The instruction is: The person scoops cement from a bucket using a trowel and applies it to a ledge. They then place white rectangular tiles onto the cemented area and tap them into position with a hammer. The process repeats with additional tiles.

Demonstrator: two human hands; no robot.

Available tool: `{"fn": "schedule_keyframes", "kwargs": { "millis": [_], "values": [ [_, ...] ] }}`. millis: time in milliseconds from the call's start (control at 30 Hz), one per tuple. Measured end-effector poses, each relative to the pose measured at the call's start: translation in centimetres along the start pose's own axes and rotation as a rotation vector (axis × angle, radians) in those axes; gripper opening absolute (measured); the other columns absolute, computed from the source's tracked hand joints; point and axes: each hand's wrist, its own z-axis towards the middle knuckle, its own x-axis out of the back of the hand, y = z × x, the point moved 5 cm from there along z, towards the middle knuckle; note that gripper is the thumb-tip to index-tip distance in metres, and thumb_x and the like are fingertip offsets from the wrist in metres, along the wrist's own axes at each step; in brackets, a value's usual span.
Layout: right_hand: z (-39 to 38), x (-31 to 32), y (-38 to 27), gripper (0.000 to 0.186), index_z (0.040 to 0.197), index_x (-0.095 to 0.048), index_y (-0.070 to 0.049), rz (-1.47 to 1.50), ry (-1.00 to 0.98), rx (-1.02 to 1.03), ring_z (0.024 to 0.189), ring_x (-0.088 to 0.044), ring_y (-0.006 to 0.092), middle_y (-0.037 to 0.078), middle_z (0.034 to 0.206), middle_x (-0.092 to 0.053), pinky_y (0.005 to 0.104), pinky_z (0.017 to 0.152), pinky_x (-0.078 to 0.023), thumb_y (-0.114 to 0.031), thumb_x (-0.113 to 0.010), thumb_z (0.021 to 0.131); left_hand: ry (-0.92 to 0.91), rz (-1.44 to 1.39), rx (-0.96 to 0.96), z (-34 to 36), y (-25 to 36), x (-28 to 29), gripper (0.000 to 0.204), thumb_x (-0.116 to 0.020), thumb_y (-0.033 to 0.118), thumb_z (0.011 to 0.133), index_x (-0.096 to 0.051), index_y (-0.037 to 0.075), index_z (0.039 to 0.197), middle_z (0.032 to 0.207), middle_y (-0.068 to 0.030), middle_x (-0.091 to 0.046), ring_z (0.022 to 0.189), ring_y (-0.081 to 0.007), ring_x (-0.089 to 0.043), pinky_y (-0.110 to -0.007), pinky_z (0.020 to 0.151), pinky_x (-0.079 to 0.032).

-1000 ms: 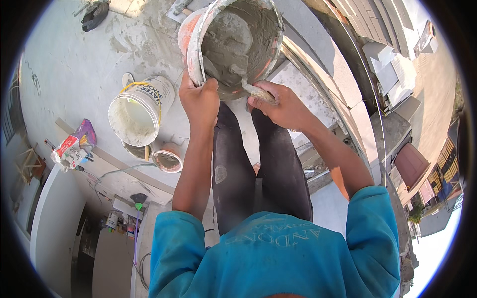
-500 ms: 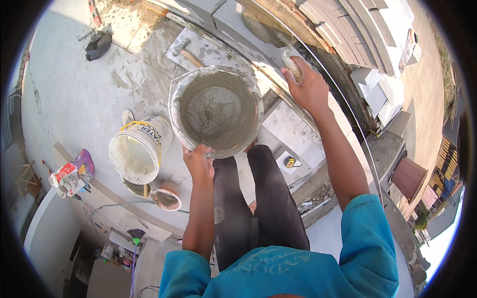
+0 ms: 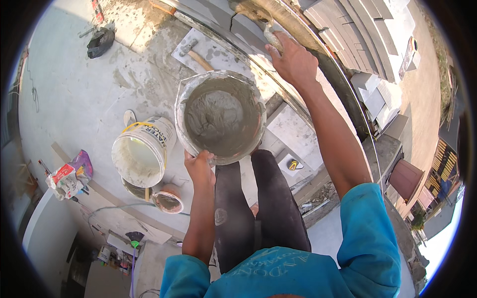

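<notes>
My left hand (image 3: 199, 164) is closed on the near rim of a bucket (image 3: 259, 116) of wet grey mortar (image 3: 218, 111), held above my legs. Up and to the right of it, my right hand (image 3: 293, 62) grips the crusted handle of a trowel (image 3: 272, 36). The trowel's blade is at the long ledge (image 3: 241, 27) along the top, where grey mortar lies; the blade itself is too indistinct to make out. A hammer (image 3: 198, 57) lies on a pale slab (image 3: 180, 45) just beyond the bucket.
A white bucket (image 3: 119, 154) with cloudy water and a small pot (image 3: 168, 201) stand to the left. A tape measure (image 3: 292, 164) lies right of my legs. A narrow channel (image 3: 343, 102) and stacked grey blocks (image 3: 357, 35) run along the right; a bag (image 3: 69, 176) lies far left.
The bucket has dropped from a raised, tilted position to lower and flatter in my left hand. My right hand left its rim with the trowel and moved up to the ledge, most recently further upward-left.
</notes>
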Motion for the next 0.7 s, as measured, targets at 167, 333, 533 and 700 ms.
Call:
{"fn": "schedule_keyframes", "kwargs": {
  "millis": [167, 333, 533, 700],
  "values": [
    [-4.6, 5.2, 3.1, 0.055, 0.142, -0.055, -0.022, 0.162, -0.050, -0.168, 0.111, -0.067, 0.0368, 0.013, 0.124, -0.071, 0.0475, 0.096, -0.051, -0.054, -0.053, 0.098, -0.016, 0.042, -0.010, 0.9, 2.0, 0.3, 0.054, -0.055, -0.011, 0.072, -0.057, 0.003, 0.124, 0.102, -0.0059, -0.065, 0.078, -0.0147, -0.064, -0.025, 0.061, -0.052],
    [-1.4, 4.4, 2.0, 0.059, 0.140, -0.057, -0.010, 0.362, -0.204, -0.217, 0.105, -0.063, 0.0343, 0.022, 0.110, -0.067, 0.0442, 0.091, -0.048, -0.052, -0.051, 0.099, -0.027, 0.086, -0.008, 1.6, 3.4, 0.0, 0.055, -0.056, -0.008, 0.071, -0.058, 0.004, 0.125, 0.102, -0.0056, -0.065, 0.077, -0.0139, -0.064, -0.024, 0.060, -0.051],
    [0.0, 3.7, 1.5, 0.056, 0.129, -0.059, -0.002, 0.451, -0.307, -0.250, 0.056, -0.056, 0.0122, 0.005, 0.073, -0.057, 0.0313, 0.048, -0.049, -0.050, -0.047, 0.104, -0.022, 0.183, 0.004, 2.2, 3.7, 1.6, 0.056, -0.056, -0.005, 0.074, -0.056, 0.005, 0.129, 0.104, -0.0046, -0.064, 0.075, -0.0121, -0.062, -0.024, 0.058, -0.048],
    [-2.0, 5.2, 1.4, 0.051, 0.109, -0.060, 0.000, 0.562, -0.420, -0.361, 0.053, -0.052, 0.0094, 0.003, 0.070, -0.053, 0.0287, 0.043, -0.045, -0.050, -0.048, 0.105, -0.016, 0.188, 0.021, 1.8, 4.0, 2.4, 0.057, -0.057, -0.004, 0.073, -0.056, 0.005, 0.130, 0.101, -0.0039, -0.064, 0.071, -0.0104, -0.061, -0.022, 0.054, -0.045]
  ]
}}
